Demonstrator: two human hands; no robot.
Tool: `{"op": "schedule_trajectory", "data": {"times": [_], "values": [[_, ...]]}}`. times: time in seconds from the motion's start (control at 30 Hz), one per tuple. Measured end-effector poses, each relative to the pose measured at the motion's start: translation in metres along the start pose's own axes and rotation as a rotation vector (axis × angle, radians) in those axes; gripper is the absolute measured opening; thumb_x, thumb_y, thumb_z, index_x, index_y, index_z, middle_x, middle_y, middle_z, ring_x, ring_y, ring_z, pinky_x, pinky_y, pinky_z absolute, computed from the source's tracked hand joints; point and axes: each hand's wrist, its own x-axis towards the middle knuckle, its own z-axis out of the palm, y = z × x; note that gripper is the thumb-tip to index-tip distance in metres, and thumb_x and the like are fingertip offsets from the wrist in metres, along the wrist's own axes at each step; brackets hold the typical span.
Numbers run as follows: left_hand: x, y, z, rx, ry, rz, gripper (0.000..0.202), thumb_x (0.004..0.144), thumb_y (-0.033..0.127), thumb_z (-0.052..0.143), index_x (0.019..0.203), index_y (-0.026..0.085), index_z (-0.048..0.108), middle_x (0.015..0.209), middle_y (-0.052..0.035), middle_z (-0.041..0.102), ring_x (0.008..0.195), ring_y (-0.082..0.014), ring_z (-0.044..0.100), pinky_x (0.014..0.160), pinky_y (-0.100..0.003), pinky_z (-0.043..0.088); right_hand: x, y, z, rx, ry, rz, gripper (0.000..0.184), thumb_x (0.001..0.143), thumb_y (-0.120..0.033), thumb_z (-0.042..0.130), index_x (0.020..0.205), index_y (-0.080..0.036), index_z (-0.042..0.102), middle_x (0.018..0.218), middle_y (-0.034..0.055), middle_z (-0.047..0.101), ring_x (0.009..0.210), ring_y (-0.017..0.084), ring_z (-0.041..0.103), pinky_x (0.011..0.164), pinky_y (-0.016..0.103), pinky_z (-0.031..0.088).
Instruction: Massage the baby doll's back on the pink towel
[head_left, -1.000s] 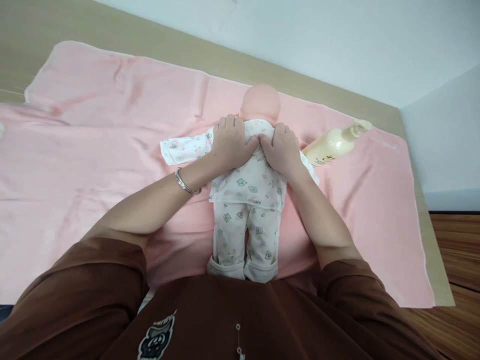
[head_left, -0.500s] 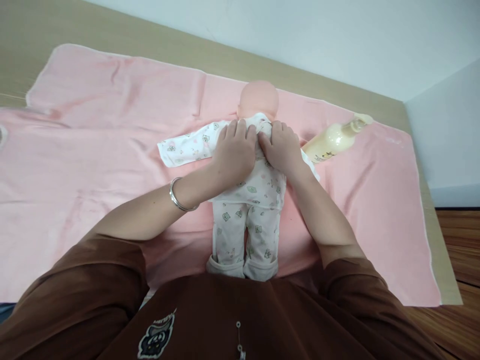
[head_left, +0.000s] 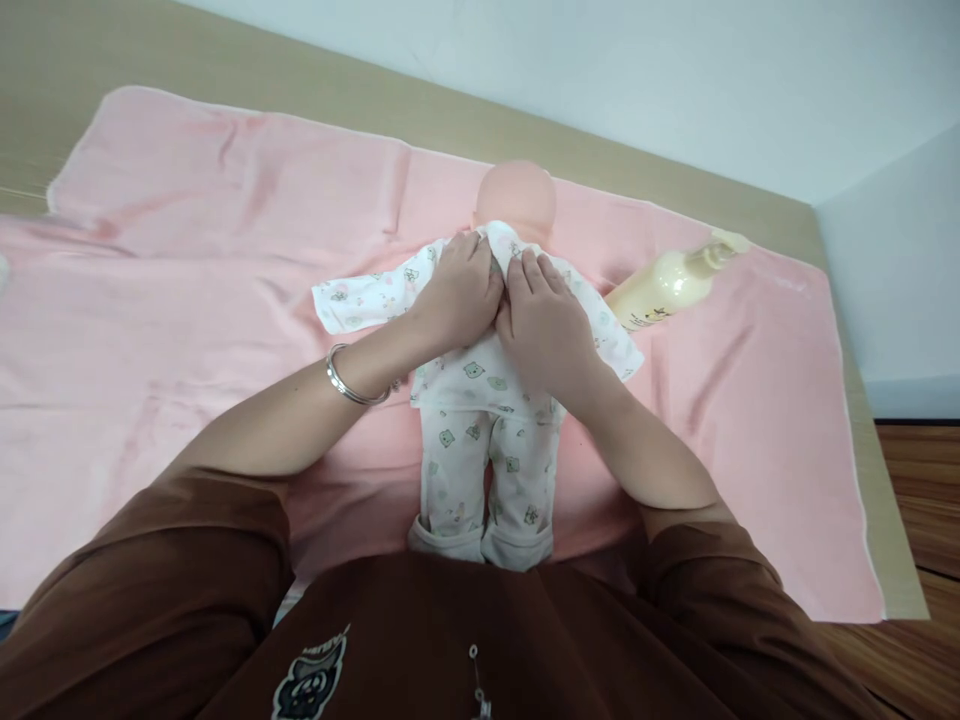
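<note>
A baby doll [head_left: 516, 190] lies on a pink blanket, its smooth head away from me and no face showing. It wears a white printed shirt [head_left: 480, 375] and matching pants [head_left: 450, 470]. My left hand [head_left: 461, 290] is on the shirt's upper middle, fingers bent and closed on the cloth just below the neck. My right hand [head_left: 551, 325] lies beside it over the other half of the shirt, fingers stretched out along the fabric. The two thumbs nearly meet at the centre, and the hands hide the cloth beneath them.
A pale yellow pump bottle [head_left: 667, 285] lies on its side right of the doll, near one sleeve. The pink blanket [head_left: 772, 440] covers most of the wooden table [head_left: 889, 540]. A white wall [head_left: 637, 90] stands behind, and wood flooring shows at the right.
My right hand has shifted down and left toward the shirt's middle, uncovering the right shoulder and sleeve. My left hand has moved slightly left, with its fingers more bent.
</note>
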Motion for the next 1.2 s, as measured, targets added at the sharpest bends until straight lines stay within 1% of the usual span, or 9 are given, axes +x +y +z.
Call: {"op": "schedule_trajectory", "data": {"times": [0.2, 0.37, 0.5, 0.63, 0.8, 0.87, 0.97, 1.07, 1.2], "values": [[0.001, -0.007, 0.01, 0.027, 0.069, -0.079, 0.045, 0.109, 0.04, 0.035, 0.139, 0.015, 0.056, 0.145, -0.0225, 0.062, 0.143, -0.0387, 0.054, 0.127, -0.059, 0.04, 0.02, 0.012, -0.001, 0.07, -0.041, 0.094, 0.061, 0.108, -0.029, 0.032, 0.159, 0.002, 0.043, 0.171, 0.0242, 0.041, 0.166, 0.035, 0.034, 0.138, 0.054, 0.031], [-0.018, 0.017, 0.0, 0.134, 0.02, -0.005, 0.048, 0.109, 0.028, 0.034, 0.147, 0.006, 0.053, 0.158, -0.0224, 0.055, 0.156, -0.0382, 0.045, 0.134, -0.055, 0.033, 0.04, 0.033, 0.0, 0.073, -0.05, 0.202, 0.065, 0.111, -0.038, 0.031, 0.158, 0.005, 0.043, 0.169, 0.0264, 0.043, 0.164, 0.035, 0.038, 0.139, 0.051, 0.029], [-0.015, 0.02, -0.006, 0.098, -0.021, 0.001, 0.042, 0.107, 0.022, 0.034, 0.136, 0.006, 0.061, 0.15, -0.0218, 0.059, 0.15, -0.0359, 0.05, 0.132, -0.05, 0.038, 0.041, 0.038, 0.002, 0.056, -0.077, 0.177, 0.073, 0.111, -0.044, 0.031, 0.163, 0.007, 0.032, 0.174, 0.0283, 0.033, 0.168, 0.037, 0.029, 0.139, 0.054, 0.026], [0.005, 0.001, -0.006, 0.049, -0.033, -0.068, 0.039, 0.108, 0.025, 0.032, 0.116, 0.012, 0.067, 0.126, -0.0205, 0.07, 0.128, -0.0329, 0.064, 0.119, -0.05, 0.05, 0.024, 0.02, 0.002, -0.036, -0.025, 0.106, 0.068, 0.11, -0.038, 0.035, 0.161, 0.007, 0.037, 0.171, 0.0292, 0.039, 0.164, 0.04, 0.036, 0.136, 0.058, 0.03], [0.015, -0.017, 0.004, 0.115, -0.041, -0.057, 0.046, 0.11, 0.035, 0.028, 0.126, 0.011, 0.063, 0.126, -0.0223, 0.071, 0.121, -0.0347, 0.065, 0.113, -0.053, 0.051, 0.007, -0.004, -0.004, -0.081, 0.002, 0.099, 0.061, 0.108, -0.029, 0.038, 0.158, 0.006, 0.044, 0.166, 0.0272, 0.048, 0.159, 0.038, 0.045, 0.136, 0.054, 0.034], [0.011, -0.013, 0.005, 0.146, -0.027, -0.049, 0.047, 0.11, 0.035, 0.028, 0.131, 0.009, 0.06, 0.13, -0.0238, 0.069, 0.125, -0.0355, 0.063, 0.115, -0.053, 0.049, 0.01, -0.003, -0.009, -0.053, -0.032, 0.12, 0.059, 0.108, -0.027, 0.038, 0.157, 0.005, 0.046, 0.166, 0.0263, 0.048, 0.16, 0.037, 0.044, 0.136, 0.052, 0.034], [0.002, 0.002, -0.002, 0.188, -0.01, -0.031, 0.043, 0.108, 0.028, 0.032, 0.134, 0.007, 0.059, 0.134, -0.0245, 0.066, 0.131, -0.0362, 0.06, 0.119, -0.053, 0.046, 0.021, 0.006, -0.011, 0.009, -0.125, 0.16, 0.065, 0.11, -0.03, 0.037, 0.164, 0.006, 0.035, 0.174, 0.0264, 0.034, 0.168, 0.037, 0.029, 0.14, 0.05, 0.027], [-0.008, 0.019, -0.012, 0.213, -0.05, -0.005, 0.038, 0.106, 0.021, 0.034, 0.123, 0.007, 0.064, 0.13, -0.0249, 0.066, 0.127, -0.0374, 0.061, 0.115, -0.053, 0.049, 0.034, 0.019, -0.007, 0.052, -0.16, 0.204, 0.071, 0.111, -0.034, 0.036, 0.168, 0.006, 0.023, 0.179, 0.0253, 0.022, 0.171, 0.037, 0.017, 0.143, 0.049, 0.018], [-0.011, 0.023, -0.014, 0.173, -0.021, -0.018, 0.031, 0.105, 0.02, 0.037, 0.107, 0.012, 0.067, 0.121, -0.021, 0.068, 0.12, -0.0357, 0.064, 0.11, -0.053, 0.053, 0.041, 0.028, 0.0, 0.054, -0.124, 0.235, 0.075, 0.11, -0.039, 0.036, 0.169, 0.005, 0.021, 0.18, 0.0239, 0.021, 0.171, 0.036, 0.017, 0.142, 0.052, 0.017]]}}
